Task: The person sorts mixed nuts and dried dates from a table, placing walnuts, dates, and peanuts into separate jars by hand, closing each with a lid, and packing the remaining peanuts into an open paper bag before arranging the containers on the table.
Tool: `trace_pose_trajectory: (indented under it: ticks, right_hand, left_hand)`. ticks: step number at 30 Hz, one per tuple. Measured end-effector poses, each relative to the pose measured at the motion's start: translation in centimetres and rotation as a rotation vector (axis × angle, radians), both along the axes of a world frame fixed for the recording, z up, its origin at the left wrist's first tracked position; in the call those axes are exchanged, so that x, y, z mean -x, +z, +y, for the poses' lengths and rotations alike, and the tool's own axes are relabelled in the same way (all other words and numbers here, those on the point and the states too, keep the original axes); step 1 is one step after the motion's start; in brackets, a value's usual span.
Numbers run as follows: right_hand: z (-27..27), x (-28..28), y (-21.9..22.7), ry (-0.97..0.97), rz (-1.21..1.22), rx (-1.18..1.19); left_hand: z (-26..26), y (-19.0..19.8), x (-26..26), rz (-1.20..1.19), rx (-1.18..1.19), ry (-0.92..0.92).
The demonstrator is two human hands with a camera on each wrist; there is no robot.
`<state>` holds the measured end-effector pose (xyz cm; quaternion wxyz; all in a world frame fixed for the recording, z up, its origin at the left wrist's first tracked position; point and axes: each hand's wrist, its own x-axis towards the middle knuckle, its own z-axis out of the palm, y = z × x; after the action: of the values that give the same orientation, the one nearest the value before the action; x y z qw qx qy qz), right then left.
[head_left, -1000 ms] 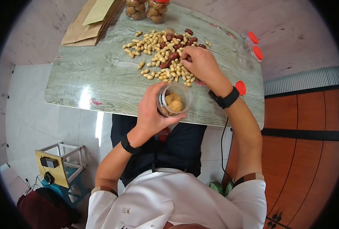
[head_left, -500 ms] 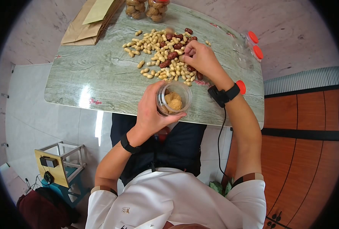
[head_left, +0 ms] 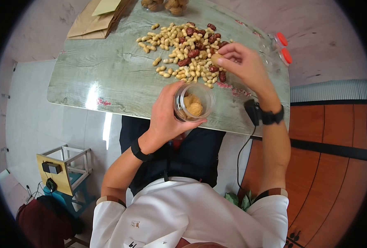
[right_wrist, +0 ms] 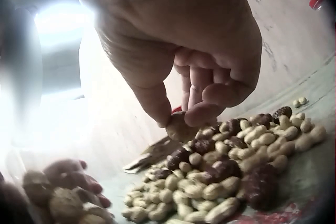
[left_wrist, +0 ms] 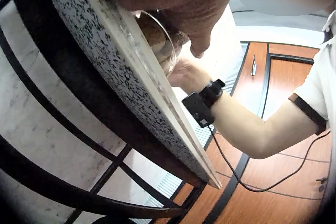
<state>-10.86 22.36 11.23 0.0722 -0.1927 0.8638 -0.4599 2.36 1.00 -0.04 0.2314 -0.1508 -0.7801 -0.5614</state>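
My left hand [head_left: 165, 108] grips a clear plastic jar [head_left: 211, 99], its open mouth facing up, at the table's near edge. Several walnuts [head_left: 195, 109] lie inside it. Between thumb and fingertips my right hand [head_left: 245, 66] pinches another walnut [right_wrist: 181, 128], just above the right side of a nut pile. Peanuts [head_left: 167, 38] make up most of that pile, with dark red dates [head_left: 193, 53] mixed in. Seen from the left wrist, the jar is largely hidden behind the left hand [left_wrist: 184, 3].
Two jars of walnuts [head_left: 176, 7] stand at the table's far edge. Folded brown paper bags [head_left: 92, 22] lie far left. Clear jars with red lids [head_left: 281, 39] lie at the right edge. A cable [head_left: 243, 153] hangs from the right wrist's camera.
The right hand has moved right, away from the middle of the pile, with a walnut now plainly between its fingers. The left hand still holds the jar; the head view has shifted slightly.
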Motion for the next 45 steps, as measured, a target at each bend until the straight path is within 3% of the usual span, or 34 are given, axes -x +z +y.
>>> trace_pose_trajectory:
  ticks: [4,6,7,9,12,15,19,21,27,29,30,33,35,45]
  right_hand:
    - [-1.1,-6.3,5.2,0.080,-0.114,0.115]
    - [-2.4,-8.7,6.9,0.280,0.086,-0.101]
    - [-2.8,-9.0,6.4,0.278,0.087,-0.098]
    - [-3.3,-9.4,5.0,0.431,0.468,-0.175]
    - [-4.4,-9.8,4.3,0.397,0.683,-0.342]
    - [-4.7,-9.7,3.9,0.455,0.733,-0.291]
    - [-3.7,-6.8,3.8,0.378,0.664,-0.164]
    - [-3.4,-3.3,2.9,0.125,0.465,-0.221]
    - [-3.0,6.2,-2.0,0.106,0.569,-0.488]
    - [-3.4,7.1,-2.8,0.125,0.828,-0.491]
    - [-3.4,7.8,-3.1,0.129,0.830,-0.493]
    - [-3.6,9.2,-3.7,0.172,0.806,-0.510]
    - [-3.8,9.4,-4.0,0.192,0.530,-0.597]
    - [-4.1,9.4,-3.9,0.156,0.467,-0.640]
  left_hand:
    - [-0.1,-0.7,-0.1,0.027,0.020,-0.029]
    - [-0.1,-0.6,0.0,0.039,0.017,-0.027]
    - [-0.1,-0.4,0.1,0.055,0.011,-0.021]
    - [-0.1,-0.6,0.2,0.054,0.009,-0.019]
    - [-0.1,-0.4,0.2,0.068,0.017,-0.006]
    - [0.0,-0.5,0.2,0.068,0.015,0.000]
    - [-0.2,-0.3,0.0,0.030,0.031,-0.019]
    - [-0.1,-0.2,0.1,0.034,0.033,-0.029]
    - [-0.2,0.0,0.0,0.017,0.029,-0.031]
    - [-0.2,-0.1,0.0,0.007,0.021,-0.024]
    - [-0.2,-0.1,0.0,0.009,0.027,-0.026]
    - [-0.2,-0.1,0.0,0.003,0.031,-0.034]
    - [-0.2,-0.1,0.0,-0.003,0.027,-0.037]
    - [-0.1,0.2,0.0,0.004,0.025,-0.022]
